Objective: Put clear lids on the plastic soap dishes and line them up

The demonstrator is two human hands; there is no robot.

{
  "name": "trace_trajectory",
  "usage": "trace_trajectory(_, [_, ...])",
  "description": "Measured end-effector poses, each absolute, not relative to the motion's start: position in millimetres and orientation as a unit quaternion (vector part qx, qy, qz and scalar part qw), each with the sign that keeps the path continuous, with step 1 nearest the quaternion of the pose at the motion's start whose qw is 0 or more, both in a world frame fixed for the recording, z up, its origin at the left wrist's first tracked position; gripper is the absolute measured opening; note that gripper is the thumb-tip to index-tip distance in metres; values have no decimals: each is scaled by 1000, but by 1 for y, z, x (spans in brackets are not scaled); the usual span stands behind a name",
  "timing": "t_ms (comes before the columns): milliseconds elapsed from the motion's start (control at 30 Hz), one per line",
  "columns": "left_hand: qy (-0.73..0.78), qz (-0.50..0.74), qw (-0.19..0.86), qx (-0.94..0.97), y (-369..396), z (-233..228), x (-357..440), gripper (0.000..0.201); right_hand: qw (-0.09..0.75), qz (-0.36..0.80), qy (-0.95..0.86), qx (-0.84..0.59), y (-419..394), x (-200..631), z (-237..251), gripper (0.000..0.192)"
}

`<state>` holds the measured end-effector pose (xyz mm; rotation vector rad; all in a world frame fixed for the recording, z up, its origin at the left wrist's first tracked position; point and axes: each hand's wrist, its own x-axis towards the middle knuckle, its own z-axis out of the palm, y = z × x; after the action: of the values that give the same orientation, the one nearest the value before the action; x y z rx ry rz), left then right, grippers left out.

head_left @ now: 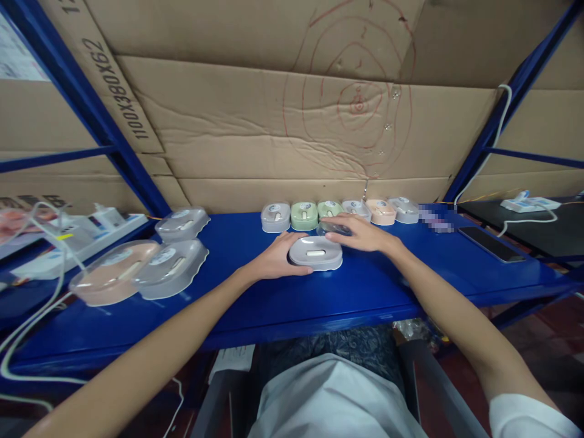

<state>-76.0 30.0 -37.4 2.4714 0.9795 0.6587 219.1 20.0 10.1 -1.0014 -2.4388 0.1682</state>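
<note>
Blue shelf mid-frame; grey case at centre. Behind it a row: grey, green, peach. Brown cardboard above bears red scribbled rings. Black phone at right.

Both hands on grey case, blue shelf, w/ cardboard behind.

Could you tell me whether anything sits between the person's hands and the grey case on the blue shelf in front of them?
Nothing visible does. The left hand already rests against the left side of the grey case, and the right hand lies just behind it over a clear lid. The row of cases stands farther back.
</note>
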Motion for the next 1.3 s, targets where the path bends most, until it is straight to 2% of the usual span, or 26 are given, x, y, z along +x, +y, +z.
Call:
trace_trajectory(333, [352, 283, 240, 859, 27, -40, -68, 105, 307, 32, -898, -313, 15, 181, -12, 63])
trace_trajectory(633, [352, 311, 270, 841, 27, -42, -63, 104, 315, 26, -896, -313, 12, 173, -13, 62])
trace_trajectory(1300, [320, 329, 265, 848, 26, -43, -59, 100, 271, 24, -912, -308, 8, 167, -10, 58])
